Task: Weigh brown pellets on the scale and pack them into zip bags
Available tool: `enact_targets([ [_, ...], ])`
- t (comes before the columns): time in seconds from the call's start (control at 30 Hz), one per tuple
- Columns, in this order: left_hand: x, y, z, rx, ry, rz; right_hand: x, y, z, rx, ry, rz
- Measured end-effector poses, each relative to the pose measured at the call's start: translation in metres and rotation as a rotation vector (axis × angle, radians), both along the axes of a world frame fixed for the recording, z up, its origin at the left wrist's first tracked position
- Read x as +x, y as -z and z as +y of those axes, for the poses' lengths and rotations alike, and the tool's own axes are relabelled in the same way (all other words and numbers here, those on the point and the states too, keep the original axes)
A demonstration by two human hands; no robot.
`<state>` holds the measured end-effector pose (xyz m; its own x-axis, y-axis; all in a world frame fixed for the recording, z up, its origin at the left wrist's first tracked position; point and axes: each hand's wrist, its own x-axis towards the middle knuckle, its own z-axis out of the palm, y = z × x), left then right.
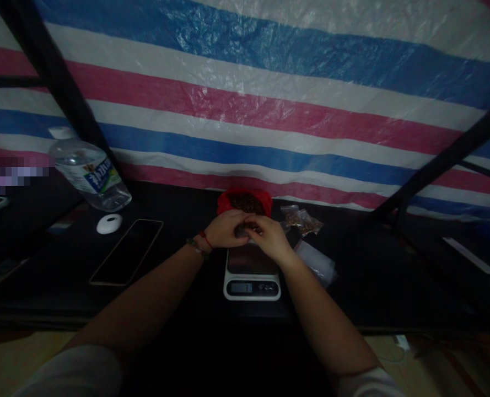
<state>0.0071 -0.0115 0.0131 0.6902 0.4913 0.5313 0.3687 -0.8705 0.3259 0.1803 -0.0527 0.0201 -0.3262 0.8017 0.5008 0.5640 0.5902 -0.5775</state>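
My left hand (225,229) and my right hand (270,236) meet above the back of a white digital scale (253,295). Between their closed fingers is a small clear plastic bag (241,230) with something dark in it, partly hidden by the fingers. Just behind the hands, a red bag (224,203) lies open, full of brown granules (247,204). To the right of my right hand lie small zip bags (305,219) holding brown bits. Flat, clear bags (317,262) rest nearer me, beside my right forearm.
On the left of the black table (187,309) are a phone (127,252), a white rounded object (109,223) and a clear plastic bottle (93,173). Striped plastic sheeting (245,110) hangs behind. Dark frame bars (54,71) slant at both sides.
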Motion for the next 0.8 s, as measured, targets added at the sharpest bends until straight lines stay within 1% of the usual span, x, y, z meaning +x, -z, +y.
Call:
enact_targets([
  [0.07,0.001,-0.002,-0.002,0.004,-0.022,-0.002,0.000,0.002,0.000,-0.013,0.011,0.038],
  [0.13,0.001,-0.002,-0.003,0.011,-0.043,-0.018,0.001,0.000,0.000,0.005,0.010,0.043],
  [0.3,0.001,0.006,-0.002,0.020,-0.095,-0.114,0.001,-0.007,-0.004,0.119,-0.006,0.039],
  [0.4,0.002,0.012,0.001,0.011,-0.141,-0.142,-0.001,-0.006,-0.004,0.189,-0.005,0.006],
  [0.47,0.003,0.010,0.002,0.006,-0.150,-0.118,-0.001,-0.003,-0.003,0.211,-0.017,-0.023],
  [0.53,0.003,0.000,0.002,0.010,-0.127,-0.068,-0.001,-0.001,-0.001,0.207,-0.013,-0.030],
  [0.6,-0.002,-0.021,-0.003,0.035,-0.108,-0.018,0.001,0.000,0.000,0.191,0.028,-0.005],
  [0.63,-0.008,-0.033,-0.009,0.055,-0.135,-0.012,0.003,0.001,0.001,0.184,0.046,0.012],
  [0.67,-0.015,-0.047,-0.017,0.062,-0.184,-0.007,0.004,0.001,0.002,0.180,0.056,0.030],
  [0.73,-0.034,-0.068,-0.043,0.036,-0.270,0.027,0.007,0.002,0.004,0.179,0.049,0.058],
  [0.77,-0.045,-0.075,-0.061,-0.005,-0.285,0.062,0.007,0.002,0.004,0.182,0.042,0.068],
  [0.8,-0.056,-0.077,-0.080,-0.061,-0.286,0.113,0.008,0.003,0.004,0.188,0.036,0.076],
])
